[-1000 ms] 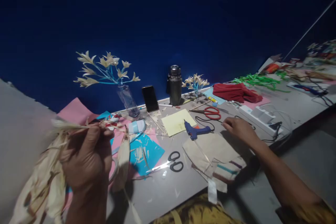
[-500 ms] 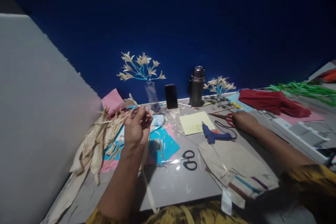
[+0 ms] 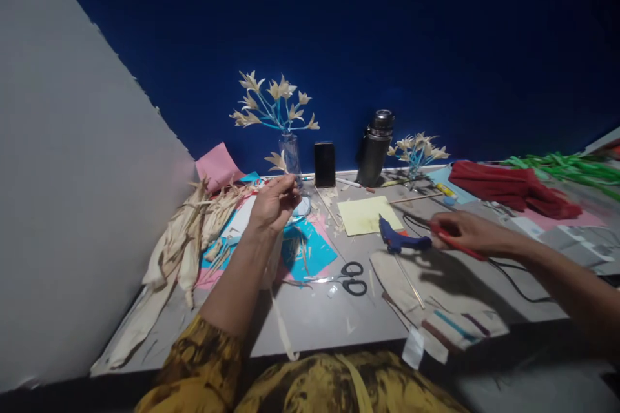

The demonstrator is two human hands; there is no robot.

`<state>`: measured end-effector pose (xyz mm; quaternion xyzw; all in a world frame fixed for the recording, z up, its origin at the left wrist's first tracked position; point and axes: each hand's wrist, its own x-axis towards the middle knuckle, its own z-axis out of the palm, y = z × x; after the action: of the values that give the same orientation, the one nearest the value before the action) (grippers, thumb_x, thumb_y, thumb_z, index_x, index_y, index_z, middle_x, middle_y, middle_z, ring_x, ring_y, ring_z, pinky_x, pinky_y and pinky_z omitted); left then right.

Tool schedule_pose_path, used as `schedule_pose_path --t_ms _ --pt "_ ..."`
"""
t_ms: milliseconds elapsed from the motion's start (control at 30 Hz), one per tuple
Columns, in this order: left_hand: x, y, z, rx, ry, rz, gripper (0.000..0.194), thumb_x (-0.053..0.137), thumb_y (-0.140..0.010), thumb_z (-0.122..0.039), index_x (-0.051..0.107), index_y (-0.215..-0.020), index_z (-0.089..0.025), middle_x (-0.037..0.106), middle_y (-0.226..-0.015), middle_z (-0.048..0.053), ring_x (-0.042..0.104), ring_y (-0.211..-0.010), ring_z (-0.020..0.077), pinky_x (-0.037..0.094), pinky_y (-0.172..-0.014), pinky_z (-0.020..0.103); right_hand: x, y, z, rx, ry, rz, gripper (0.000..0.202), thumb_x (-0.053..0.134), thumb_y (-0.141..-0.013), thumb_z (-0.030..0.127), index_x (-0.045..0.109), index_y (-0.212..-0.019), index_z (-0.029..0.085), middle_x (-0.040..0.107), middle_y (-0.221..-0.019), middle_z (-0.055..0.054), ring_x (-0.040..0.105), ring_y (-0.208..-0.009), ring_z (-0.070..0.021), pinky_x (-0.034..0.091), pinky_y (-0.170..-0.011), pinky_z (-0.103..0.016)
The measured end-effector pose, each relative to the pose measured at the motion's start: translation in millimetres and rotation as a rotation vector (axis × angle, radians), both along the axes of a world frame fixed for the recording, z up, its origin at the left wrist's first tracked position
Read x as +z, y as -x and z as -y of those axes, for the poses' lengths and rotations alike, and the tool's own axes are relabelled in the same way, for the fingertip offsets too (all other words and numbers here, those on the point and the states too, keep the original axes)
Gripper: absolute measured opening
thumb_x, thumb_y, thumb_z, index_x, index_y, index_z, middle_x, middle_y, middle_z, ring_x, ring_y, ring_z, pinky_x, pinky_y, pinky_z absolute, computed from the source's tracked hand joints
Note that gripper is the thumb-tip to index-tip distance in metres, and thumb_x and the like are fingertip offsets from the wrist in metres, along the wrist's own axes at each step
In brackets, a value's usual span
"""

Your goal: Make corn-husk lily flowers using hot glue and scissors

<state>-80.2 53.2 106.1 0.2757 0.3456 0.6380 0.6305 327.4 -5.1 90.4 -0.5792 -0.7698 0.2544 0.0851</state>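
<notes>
My left hand (image 3: pixel 277 201) is raised over the left part of the table, its thumb and fingers pinched together. A pale corn-husk flower (image 3: pixel 276 160) shows just above the fingertips and seems held there, its stem hidden by the hand. To the right, my right hand (image 3: pixel 465 233) grips red-handled pliers (image 3: pixel 458 244); their dark, narrow tip points left. Close to that tip lies a blue glue gun (image 3: pixel 402 239) beside a yellow paper sheet (image 3: pixel 363 215). Black-handled scissors (image 3: pixel 353 279) rest on the table between the hands.
Dried husks (image 3: pixel 186 245) are heaped at left, next to blue paper (image 3: pixel 310 251). Along the back stand a glass vase (image 3: pixel 289 155) of husk flowers, a phone (image 3: pixel 324 164), a flask (image 3: pixel 375 148) and a smaller bunch (image 3: pixel 419 150). A red cloth (image 3: pixel 513 187) lies right; fabric (image 3: pixel 421 284) lies in front.
My right hand has lifted the pliers off the back right of the table and drawn them nearer me. The left hand and the flower appear slightly higher and further right as the view shifts.
</notes>
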Motion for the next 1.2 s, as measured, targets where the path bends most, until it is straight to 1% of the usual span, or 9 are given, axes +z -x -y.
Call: schedule_pose_path --t_ms 67,133,233,300,433,667,833,967,1200 --pt "0.5 -2.8 -2.2 -0.037 0.012 -0.018 0.023 0.084 -0.06 -0.015 0.066 -0.073 -0.013 0.061 -0.064 -0.003 0.056 -0.053 0.0051 0.05 -0.054 0.018 6.5 40.0 9.0 0.2 0.187 -0.125 0.028 0.065 -0.079 0.048 0.061 -0.084 0.02 0.059 -0.078 -0.001 0.053 -0.07 -0.0178 0.041 -0.061 -0.026" --pt "0.9 -4.9 -3.8 -0.082 -0.001 -0.046 0.021 0.084 -0.061 -0.016 0.066 -0.073 -0.012 0.061 -0.063 -0.002 0.056 -0.053 0.0049 0.049 -0.054 0.017 7.5 71.0 12.1 0.343 0.262 -0.167 0.026 0.067 -0.078 0.044 0.064 -0.088 0.02 0.061 -0.086 -0.002 0.054 -0.075 -0.0185 0.043 -0.067 -0.027" --pt "-0.4 -7.8 -6.7 -0.16 -0.036 -0.082 0.021 0.084 -0.062 -0.016 0.066 -0.073 -0.013 0.061 -0.063 -0.002 0.056 -0.053 0.0052 0.048 -0.052 0.017 0.8 97.9 6.9 0.474 0.342 -0.171 0.025 0.065 -0.081 0.043 0.066 -0.09 0.019 0.062 -0.085 -0.001 0.055 -0.073 -0.0169 0.044 -0.068 -0.026" --pt "-2.4 -9.9 -9.3 -0.204 -0.048 -0.105 0.022 0.084 -0.063 -0.017 0.066 -0.074 -0.013 0.061 -0.063 -0.002 0.057 -0.052 0.0053 0.047 -0.052 0.017 -5.5 107.2 0.0 0.513 0.36 -0.194 0.025 0.065 -0.082 0.042 0.066 -0.089 0.018 0.064 -0.085 -0.001 0.055 -0.072 -0.0159 0.044 -0.067 -0.026" --pt "-7.1 -13.0 -16.1 -0.241 -0.045 -0.121 0.022 0.084 -0.063 -0.016 0.065 -0.073 -0.012 0.061 -0.061 -0.002 0.055 -0.049 0.0046 0.046 -0.052 0.017 -11.4 119.1 -12.8 0.534 0.391 -0.233 0.024 0.067 -0.082 0.04 0.067 -0.088 0.017 0.065 -0.084 0.0 0.056 -0.073 -0.015 0.044 -0.068 -0.025" --pt "-13.9 -12.4 -26.8 -0.28 -0.042 -0.116 0.025 0.086 -0.06 -0.017 0.067 -0.074 -0.012 0.061 -0.057 -0.002 0.055 -0.047 0.0045 0.047 -0.052 0.017 -4.4 136.3 -20.5 0.539 0.453 -0.244 0.031 0.071 -0.079 0.046 0.067 -0.084 0.015 0.065 -0.082 0.0 0.055 -0.072 -0.0146 0.041 -0.066 -0.025" --pt "-15.6 -12.7 -28.3 -0.308 -0.043 -0.12 0.028 0.089 -0.059 -0.022 0.066 -0.073 -0.011 0.061 -0.055 -0.002 0.051 -0.043 0.0027 0.046 -0.051 0.016 -9.5 143.0 -24.8 0.505 0.415 -0.149 0.032 0.071 -0.079 0.046 0.064 -0.079 0.016 0.055 -0.071 0.004 0.047 -0.065 -0.0125 0.036 -0.06 -0.024" --pt "-19.1 -11.4 -30.6 -0.304 -0.062 -0.126 0.03 0.09 -0.058 -0.024 0.066 -0.072 -0.012 0.059 -0.054 -0.003 0.052 -0.046 0.0034 0.05 -0.056 0.018 -14.1 145.1 -28.0 0.486 0.402 -0.095 0.034 0.07 -0.079 0.046 0.054 -0.072 0.017 0.047 -0.067 0.006 0.042 -0.063 -0.0114 0.031 -0.057 -0.024" --pt "-24.3 -9.5 -35.8 -0.289 -0.048 -0.148 0.032 0.09 -0.058 -0.026 0.066 -0.074 -0.013 0.06 -0.058 -0.003 0.058 -0.051 0.0058 0.049 -0.055 0.018 -10.8 149.1 -25.0 0.506 0.339 -0.046 0.043 0.066 -0.079 0.055 0.045 -0.068 0.019 0.042 -0.065 0.006 0.039 -0.062 -0.0114 0.029 -0.057 -0.025"
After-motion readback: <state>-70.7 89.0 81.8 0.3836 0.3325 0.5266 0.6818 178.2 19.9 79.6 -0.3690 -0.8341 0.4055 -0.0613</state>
